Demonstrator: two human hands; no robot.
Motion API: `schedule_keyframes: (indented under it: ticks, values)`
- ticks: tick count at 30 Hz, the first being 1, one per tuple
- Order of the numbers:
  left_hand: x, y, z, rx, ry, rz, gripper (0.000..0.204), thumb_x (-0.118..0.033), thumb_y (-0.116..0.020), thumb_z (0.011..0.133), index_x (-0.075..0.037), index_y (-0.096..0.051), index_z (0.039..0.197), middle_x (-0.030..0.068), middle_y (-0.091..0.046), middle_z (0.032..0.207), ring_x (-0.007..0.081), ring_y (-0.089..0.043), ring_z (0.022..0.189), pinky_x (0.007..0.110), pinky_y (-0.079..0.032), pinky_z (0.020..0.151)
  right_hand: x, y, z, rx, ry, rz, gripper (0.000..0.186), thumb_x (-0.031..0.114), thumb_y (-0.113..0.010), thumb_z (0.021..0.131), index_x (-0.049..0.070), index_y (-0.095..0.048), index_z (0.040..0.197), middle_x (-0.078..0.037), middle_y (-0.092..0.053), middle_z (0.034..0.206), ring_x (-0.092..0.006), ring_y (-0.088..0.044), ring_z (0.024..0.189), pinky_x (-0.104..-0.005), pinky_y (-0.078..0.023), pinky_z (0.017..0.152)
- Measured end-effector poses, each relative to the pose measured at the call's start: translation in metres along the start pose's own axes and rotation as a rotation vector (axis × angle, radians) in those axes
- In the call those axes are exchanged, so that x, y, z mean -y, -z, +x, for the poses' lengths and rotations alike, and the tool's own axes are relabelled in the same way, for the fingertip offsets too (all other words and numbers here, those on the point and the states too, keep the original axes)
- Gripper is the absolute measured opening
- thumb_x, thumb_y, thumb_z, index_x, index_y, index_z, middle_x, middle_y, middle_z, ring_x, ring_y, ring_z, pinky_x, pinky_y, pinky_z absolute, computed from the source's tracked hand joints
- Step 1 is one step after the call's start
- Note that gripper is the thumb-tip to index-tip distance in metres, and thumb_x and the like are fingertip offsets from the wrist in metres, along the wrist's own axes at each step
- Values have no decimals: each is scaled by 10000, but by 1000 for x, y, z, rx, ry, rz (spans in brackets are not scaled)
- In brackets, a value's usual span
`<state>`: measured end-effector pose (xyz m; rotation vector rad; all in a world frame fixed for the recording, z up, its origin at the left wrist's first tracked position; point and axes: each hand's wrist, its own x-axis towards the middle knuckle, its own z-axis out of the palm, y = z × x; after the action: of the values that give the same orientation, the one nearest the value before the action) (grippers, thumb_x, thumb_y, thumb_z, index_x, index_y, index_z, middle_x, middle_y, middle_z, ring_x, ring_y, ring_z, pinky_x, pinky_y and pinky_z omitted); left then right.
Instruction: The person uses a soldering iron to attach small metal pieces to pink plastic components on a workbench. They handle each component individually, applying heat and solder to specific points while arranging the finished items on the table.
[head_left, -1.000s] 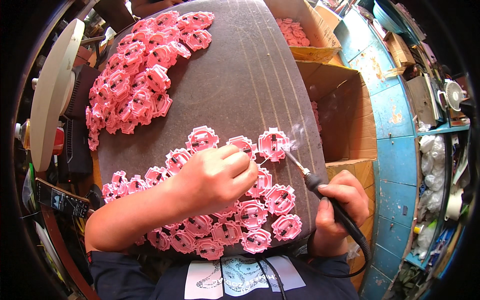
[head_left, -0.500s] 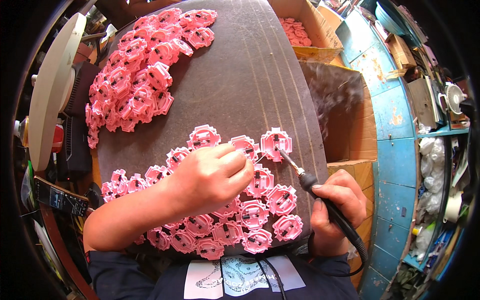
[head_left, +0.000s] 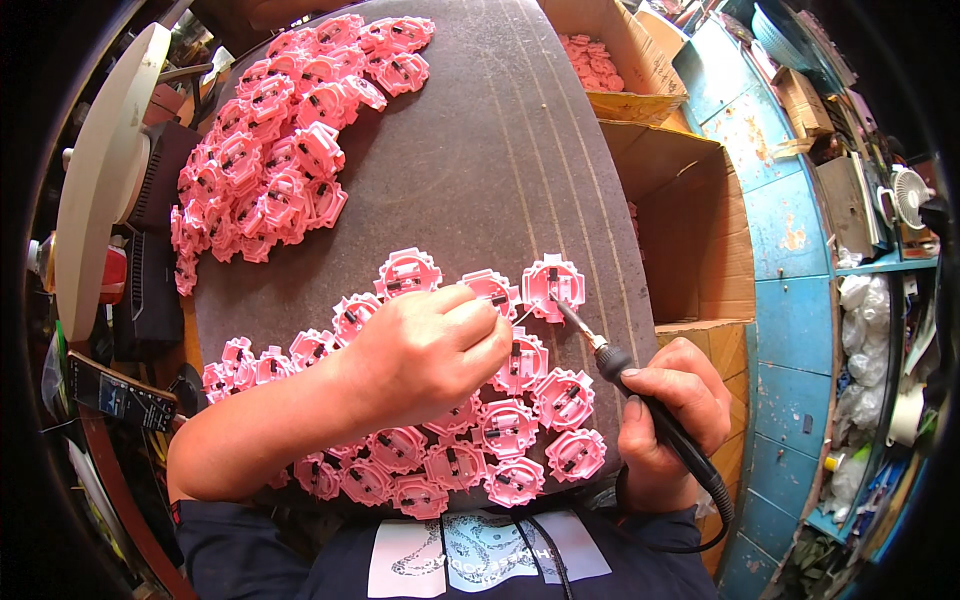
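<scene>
My right hand [head_left: 676,412] grips a black-handled soldering iron [head_left: 612,362], its tip resting at a small dark part inside a pink plastic housing [head_left: 537,288]. My left hand [head_left: 425,345] is closed, fingers pinched. From it a thin silvery solder wire [head_left: 522,317] runs toward the same housing; how the fingers hold it is hidden. More pink housings [head_left: 507,428], round with notched edges and small black parts inside, lie spread around and under my left forearm. Several of them are partly covered by that hand and arm.
A heap of pink housings [head_left: 265,150] covers the far left of the dark board [head_left: 460,130]. Right of the board stand an open cardboard box [head_left: 700,235] and another box [head_left: 640,55] with pink pieces. A phone [head_left: 120,395] is at the left, and the iron's cable [head_left: 722,505] loops at lower right.
Smoke that drifted over the open cardboard box has thinned away. Both hands stay nearly where they were, with the iron's tip still at the same housing.
</scene>
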<state>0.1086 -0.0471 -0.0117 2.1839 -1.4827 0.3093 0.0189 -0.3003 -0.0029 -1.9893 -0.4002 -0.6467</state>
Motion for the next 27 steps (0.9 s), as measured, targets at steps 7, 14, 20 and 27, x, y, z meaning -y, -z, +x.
schedule_keyframes:
  ticks: [7,14,20,27]
  values:
    - [3,-2,1,9,-1,-45,299,-3,-798,719,47,-678,989,78,-579,789,233,-596,661,355,-506,571,0,1,-2,-2,-9,-1,361,-80,-691,624,12,-723,972,-88,-566,695,-219,-536,584,-339,-415,529]
    - [-6,17,-9,18,65,-17,322,25,-800,708,44,-684,1008,94,-599,810,250,-609,659,365,-518,585,4,6,-2,-34,-29,20,337,-48,-694,654,7,-722,985,-92,-575,719,-221,-551,613,-345,-419,550]
    - [-10,27,-24,38,103,2,314,-4,-793,737,56,-684,1025,109,-611,828,257,-629,680,377,-532,603,3,1,-1,1,3,16,323,-28,-704,666,4,-721,987,-91,-579,721,-220,-547,608,-349,-409,540]
    - [-8,19,-14,4,57,-22,305,-5,-772,722,71,-672,1000,88,-580,802,228,-593,657,357,-501,570,2,0,-1,8,-4,-22,314,-24,-695,655,10,-717,966,-83,-569,702,-221,-532,591,-349,-404,539]
